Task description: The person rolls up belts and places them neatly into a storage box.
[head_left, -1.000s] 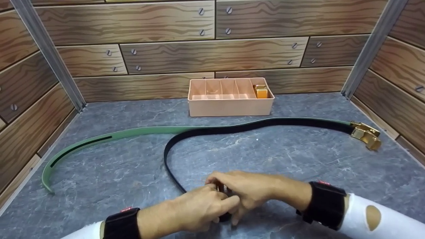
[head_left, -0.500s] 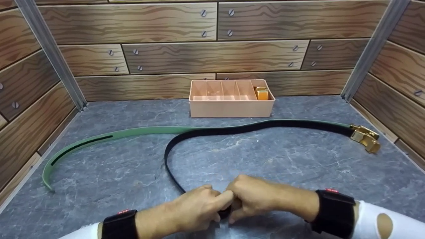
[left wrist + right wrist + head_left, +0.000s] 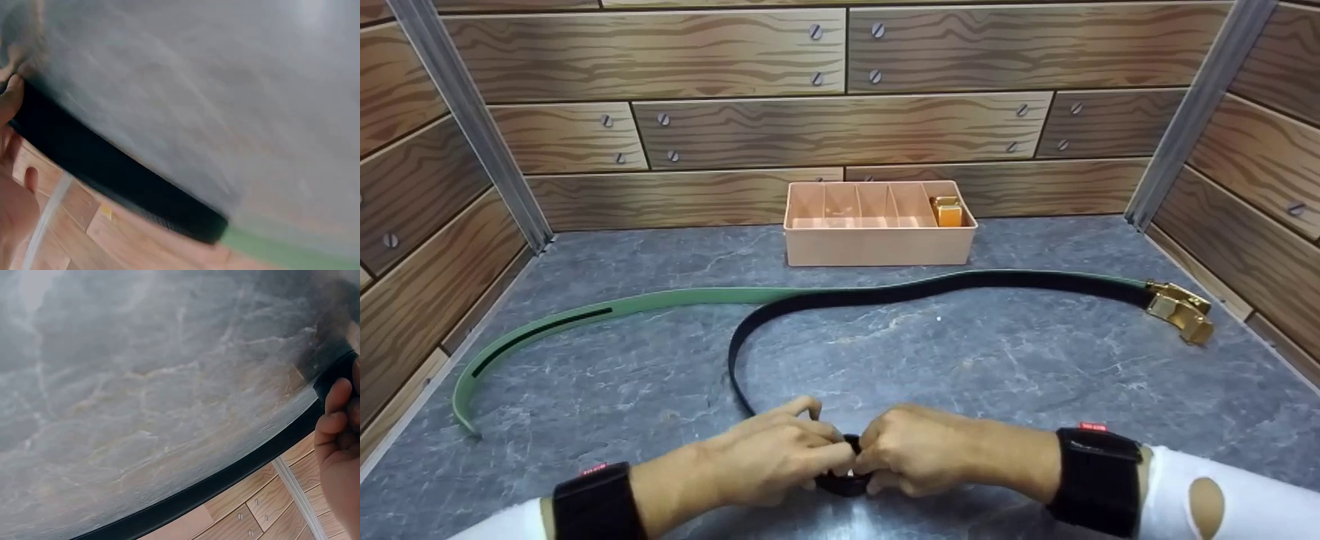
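Observation:
A black belt [image 3: 885, 294] curves from the gold buckle end at the right to the front middle, where its near part lies at both hands. My left hand [image 3: 780, 456] pinches it from the left, its index finger lifted. From the right, my right hand [image 3: 919, 451] pinches the same part with curled fingers. A dark curved bit shows between and below the fingers; its detail is hidden. The left wrist view has the black strap [image 3: 124, 174] at the thumb. In the right wrist view, curled fingers [image 3: 337, 391] hold the dark strap end.
A green belt face [image 3: 690, 298] with a black stripe sweeps to the left. Gold buckles [image 3: 1181, 311] lie at the right. At the back stands a pink divided box [image 3: 877, 247] with gold pieces [image 3: 949, 214] in its right compartment. Wood-patterned walls enclose the grey tabletop [image 3: 997, 360].
Both hands have stayed at the black belt's near part. The left hand has shifted left and its index finger has lifted, baring more of the dark strap. The right hand has turned slightly.

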`<state>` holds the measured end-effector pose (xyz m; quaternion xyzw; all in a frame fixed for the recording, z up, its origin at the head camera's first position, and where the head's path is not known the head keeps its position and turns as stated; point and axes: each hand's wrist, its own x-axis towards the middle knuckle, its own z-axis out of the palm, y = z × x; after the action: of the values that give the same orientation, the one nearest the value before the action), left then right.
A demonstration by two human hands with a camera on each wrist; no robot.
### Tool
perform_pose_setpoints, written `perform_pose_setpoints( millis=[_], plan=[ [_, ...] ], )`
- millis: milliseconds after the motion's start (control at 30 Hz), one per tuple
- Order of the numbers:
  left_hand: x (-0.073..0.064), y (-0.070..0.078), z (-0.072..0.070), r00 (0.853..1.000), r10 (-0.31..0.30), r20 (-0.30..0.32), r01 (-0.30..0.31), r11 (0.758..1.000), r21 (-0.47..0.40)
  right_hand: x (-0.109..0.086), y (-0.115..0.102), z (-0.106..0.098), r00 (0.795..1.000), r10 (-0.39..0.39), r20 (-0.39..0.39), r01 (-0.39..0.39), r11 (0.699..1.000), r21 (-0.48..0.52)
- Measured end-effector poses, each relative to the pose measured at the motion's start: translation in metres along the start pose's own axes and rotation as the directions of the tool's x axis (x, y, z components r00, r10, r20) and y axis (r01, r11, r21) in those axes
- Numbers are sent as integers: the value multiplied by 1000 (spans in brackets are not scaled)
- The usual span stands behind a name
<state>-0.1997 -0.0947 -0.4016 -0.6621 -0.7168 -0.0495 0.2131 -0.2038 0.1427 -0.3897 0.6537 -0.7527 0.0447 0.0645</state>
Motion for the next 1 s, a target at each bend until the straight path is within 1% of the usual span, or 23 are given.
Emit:
perform_pose_setpoints(
  millis=[67,133,200,233,267,333,400,467,533,600,633,700,800,867,900,967,1000],
  plan=[
    [1,-2,1,999,51,3,-51,998,29,0,3,0,1000,-27,6,27,1000,-2],
    [4,-4,3,995,98,-13,-97,993,64,1,5,-1,999,-40,11,40,999,1],
    [7,-3,5,991,125,-37,-122,989,86,3,7,-1,999,-39,13,39,999,10],
    [9,-3,6,990,128,-52,-123,989,83,4,8,-1,999,-34,14,34,999,9],
    [9,-2,6,990,121,-70,-116,990,78,5,8,-1,1000,-23,14,23,1000,11],
    [10,0,7,990,89,-106,-84,995,52,7,8,0,1000,5,10,-5,1000,9],
    [11,1,9,989,46,-144,-41,999,31,9,8,0,999,35,1,-35,999,11],
    [11,3,10,987,-4,-163,6,1000,15,9,8,0,998,62,-8,-62,998,16],
    [10,2,9,987,-40,-154,36,999,-24,10,8,1,997,81,-14,-80,996,34],
    [7,-2,7,992,-45,-119,41,999,-36,10,10,0,997,75,-13,-74,996,52],
    [5,-4,5,995,-36,-97,33,999,-35,11,11,0,998,67,-11,-67,996,62],
    [2,-10,1,999,2,-53,-2,1000,-8,11,13,0,999,45,-8,-45,996,75],
    [1,-15,-1,996,85,-18,-83,994,73,11,16,1,1000,17,1,-17,995,95],
    [2,-15,1,992,128,-16,-125,985,118,11,16,1,1000,20,19,-22,994,104],
    [3,-14,2,990,141,-24,-136,982,129,11,16,1,999,32,32,-35,993,112],
    [5,-11,6,988,151,-46,-143,980,139,13,15,1,995,73,64,-81,988,133],
    [5,-9,7,988,141,-60,-132,982,137,14,14,1,992,97,81,-107,985,135]
  ],
)
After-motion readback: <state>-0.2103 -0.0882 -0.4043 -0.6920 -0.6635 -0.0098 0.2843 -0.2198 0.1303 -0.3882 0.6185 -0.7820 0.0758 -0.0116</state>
